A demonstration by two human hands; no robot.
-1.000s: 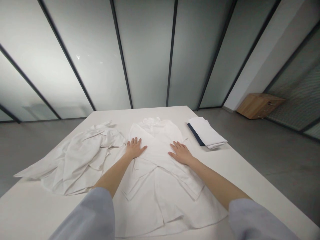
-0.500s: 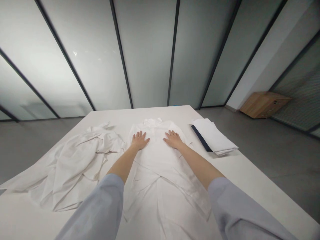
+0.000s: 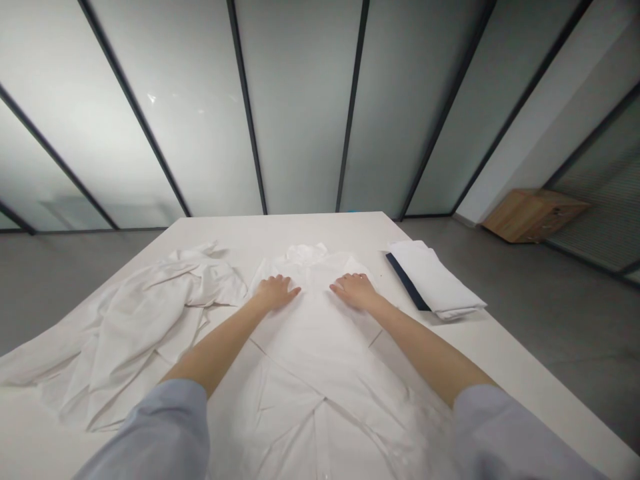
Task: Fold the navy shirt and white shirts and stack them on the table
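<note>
From my remote screen, the place looked like a modern office or meeting room: frosted glass partitions (image 3: 300, 113) in dark metal frames, a smooth grey floor (image 3: 560, 320), a large white table (image 3: 280, 228), and a low wooden cabinet (image 3: 535, 225) beside the glass.

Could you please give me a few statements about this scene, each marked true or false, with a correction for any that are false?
1. The left hand and right hand both lie open on the white collared garment. True.
2. The folded white cloth with a navy edge lies on the floor. False: it lies on the white table.
3. The white cloth to the left of the hands is neatly folded. False: it lies crumpled.
4. A wooden cabinet stands on the floor beyond the table, to the right. True.
</note>
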